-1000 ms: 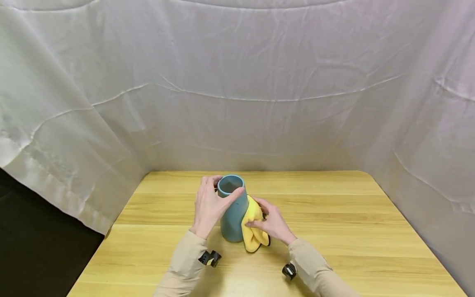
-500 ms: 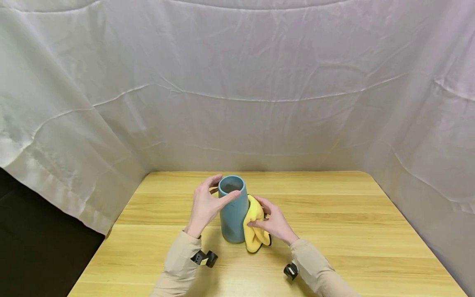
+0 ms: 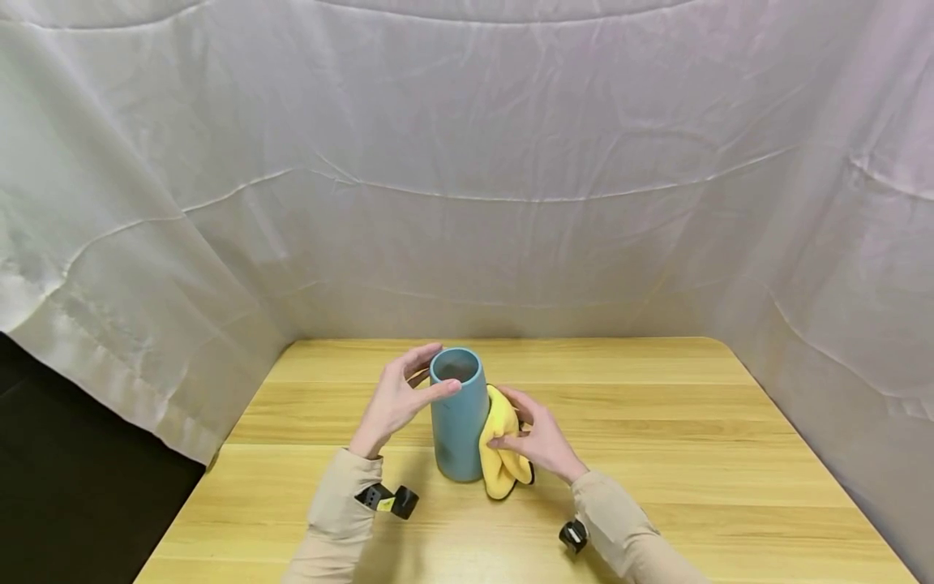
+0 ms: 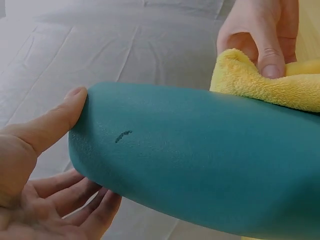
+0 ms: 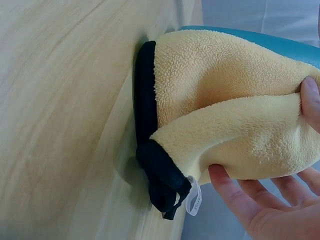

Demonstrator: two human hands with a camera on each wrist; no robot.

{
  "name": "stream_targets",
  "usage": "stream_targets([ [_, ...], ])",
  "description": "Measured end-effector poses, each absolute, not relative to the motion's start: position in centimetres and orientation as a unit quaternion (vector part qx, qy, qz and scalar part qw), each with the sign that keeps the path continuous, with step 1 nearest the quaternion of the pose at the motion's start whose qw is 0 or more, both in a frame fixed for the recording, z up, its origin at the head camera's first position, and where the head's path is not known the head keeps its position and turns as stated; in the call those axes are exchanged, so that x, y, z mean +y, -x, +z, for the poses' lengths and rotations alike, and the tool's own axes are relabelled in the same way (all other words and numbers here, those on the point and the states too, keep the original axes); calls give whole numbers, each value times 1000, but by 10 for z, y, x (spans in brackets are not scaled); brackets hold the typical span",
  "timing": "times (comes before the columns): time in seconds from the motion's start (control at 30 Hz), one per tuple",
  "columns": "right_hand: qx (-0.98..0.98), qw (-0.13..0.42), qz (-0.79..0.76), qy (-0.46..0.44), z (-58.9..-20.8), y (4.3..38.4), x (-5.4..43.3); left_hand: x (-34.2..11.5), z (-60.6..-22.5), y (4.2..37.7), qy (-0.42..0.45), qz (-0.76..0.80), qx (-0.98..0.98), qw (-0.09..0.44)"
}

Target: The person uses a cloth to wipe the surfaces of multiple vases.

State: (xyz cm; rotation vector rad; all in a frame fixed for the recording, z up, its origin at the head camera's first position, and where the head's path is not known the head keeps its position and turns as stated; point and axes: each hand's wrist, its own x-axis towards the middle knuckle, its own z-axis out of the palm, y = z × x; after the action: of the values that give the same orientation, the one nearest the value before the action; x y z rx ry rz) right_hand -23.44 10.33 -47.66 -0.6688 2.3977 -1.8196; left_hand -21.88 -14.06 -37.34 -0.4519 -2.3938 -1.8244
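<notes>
Left hand [image 3: 403, 391], half-curled, holds the vase [image 3: 458, 434]; right hand [image 3: 541, 436] pinches cloth [image 3: 495, 474] against it. Around the vase, table [image 3: 657, 438] spreads, near edge cut off.

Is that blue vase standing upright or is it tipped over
Upright. In the head view, the blue vase stands with its base down on the wooden table and its open mouth facing up.

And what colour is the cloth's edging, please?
The edging is black, clearest in the right wrist view.
</notes>
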Motion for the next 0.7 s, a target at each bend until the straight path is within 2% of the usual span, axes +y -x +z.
stream_targets([
  [0.17, 771, 33, -596, 223, -477, 234, 102, -139, -374, 217, 156, -596, -786, 44],
  [0.5, 775, 29, -589, 225, -479, 235, 102, -124, -381, 206, 89, -574, -803, 132],
  [0.7, 772, 26, -593, 227, -479, 235, 101, -122, -381, 205, 88, -562, -808, 149],
])
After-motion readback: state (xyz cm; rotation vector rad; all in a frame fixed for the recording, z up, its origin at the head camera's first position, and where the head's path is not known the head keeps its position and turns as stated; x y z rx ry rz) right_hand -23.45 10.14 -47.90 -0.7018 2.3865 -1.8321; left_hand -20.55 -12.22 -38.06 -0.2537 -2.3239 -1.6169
